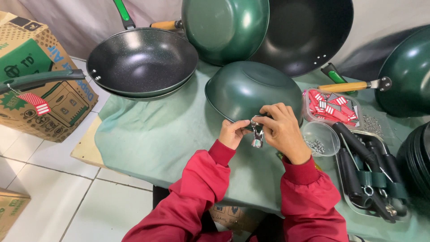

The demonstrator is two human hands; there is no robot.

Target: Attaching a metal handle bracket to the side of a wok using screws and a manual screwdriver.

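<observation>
A dark green wok (251,87) lies upside down on the green cloth (156,134) in front of me. My left hand (233,133) and my right hand (281,129) meet at its near rim, both pinching a small shiny metal handle bracket (257,132) held against the rim. Both arms wear red sleeves. The bracket's lower end hangs free below the fingers.
A black speckled wok (141,60) with a green handle sits at back left. Two more woks (264,27) lean at the back, another (410,71) at right. A clear cup of screws (320,139), a tub of red tags (332,106) and a tray of black handles (371,172) lie right. A cardboard box (40,76) stands left.
</observation>
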